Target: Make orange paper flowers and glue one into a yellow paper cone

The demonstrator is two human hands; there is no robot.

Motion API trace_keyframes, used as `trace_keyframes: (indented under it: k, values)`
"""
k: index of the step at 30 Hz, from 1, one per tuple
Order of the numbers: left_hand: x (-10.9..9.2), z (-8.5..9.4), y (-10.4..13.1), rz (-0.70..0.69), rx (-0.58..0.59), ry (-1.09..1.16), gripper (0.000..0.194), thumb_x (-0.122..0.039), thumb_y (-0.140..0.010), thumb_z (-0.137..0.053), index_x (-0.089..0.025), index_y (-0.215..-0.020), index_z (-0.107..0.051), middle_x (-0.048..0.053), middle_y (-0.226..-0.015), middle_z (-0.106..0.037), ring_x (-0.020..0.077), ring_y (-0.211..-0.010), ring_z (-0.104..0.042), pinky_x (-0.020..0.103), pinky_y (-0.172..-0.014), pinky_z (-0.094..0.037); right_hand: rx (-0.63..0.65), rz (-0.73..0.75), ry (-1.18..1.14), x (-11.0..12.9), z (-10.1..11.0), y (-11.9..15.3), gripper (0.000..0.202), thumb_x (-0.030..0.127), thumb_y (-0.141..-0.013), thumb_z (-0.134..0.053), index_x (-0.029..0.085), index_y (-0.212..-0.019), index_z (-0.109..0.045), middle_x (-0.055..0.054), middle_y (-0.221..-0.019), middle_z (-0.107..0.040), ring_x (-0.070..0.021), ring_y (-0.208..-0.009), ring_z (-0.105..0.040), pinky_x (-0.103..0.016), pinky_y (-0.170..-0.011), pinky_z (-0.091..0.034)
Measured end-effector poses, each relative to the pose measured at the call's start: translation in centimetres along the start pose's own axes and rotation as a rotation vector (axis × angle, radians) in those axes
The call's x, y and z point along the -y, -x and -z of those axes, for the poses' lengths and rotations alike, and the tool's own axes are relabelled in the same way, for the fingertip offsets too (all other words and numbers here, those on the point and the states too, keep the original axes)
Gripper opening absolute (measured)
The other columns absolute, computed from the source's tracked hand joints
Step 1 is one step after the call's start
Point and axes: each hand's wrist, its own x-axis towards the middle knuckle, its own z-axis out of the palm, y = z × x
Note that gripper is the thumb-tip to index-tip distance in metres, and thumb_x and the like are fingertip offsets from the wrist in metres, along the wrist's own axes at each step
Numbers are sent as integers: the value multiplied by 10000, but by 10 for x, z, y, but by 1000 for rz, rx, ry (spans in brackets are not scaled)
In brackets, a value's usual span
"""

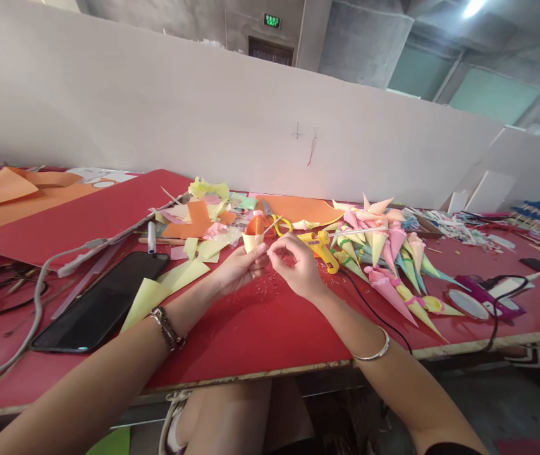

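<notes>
In the middle of the red table, my left hand (239,268) is closed on a small pale yellow paper cone (252,242), with an orange piece showing at its top. Close beside it, my right hand (296,262) has thumb and finger pinched together near the cone's edge; whatever they hold is too small to make out. A yellow hot glue gun (322,248) lies just past my right hand. Behind the cone are yellow-handled scissors (283,224), partly hidden. To the right lies a heap of several finished pastel paper cones (386,287).
A black phone (104,303) and pale yellow paper strips (163,287) lie on the left. Orange sheets (308,208) and paper scraps (198,215) spread along the back, below a white partition (232,120). A black cord (374,309) runs off the near edge.
</notes>
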Motion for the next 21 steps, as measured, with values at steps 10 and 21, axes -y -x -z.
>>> trace_keyframes:
  k: [10,21]
  values:
    - [-3,1,0,18,13,-7,371,-374,-625,-716,-151,-658,-422,-85,-512,-282,28,-448,-203,144,-387,-178,-81,-32,7,1,5,-2,152,259,-842,-437,203,-753,-547,-4,-734,-565,-111,-688,-534,-258,-646,-458]
    - [4,5,0,96,117,-3,326,-337,-678,-683,-160,-692,-410,-79,-526,-269,38,-460,-197,148,-389,-151,-134,-69,-56,-3,1,-1,73,233,-797,-514,209,-809,-581,-12,-802,-620,-124,-750,-590,-276,-674,-513]
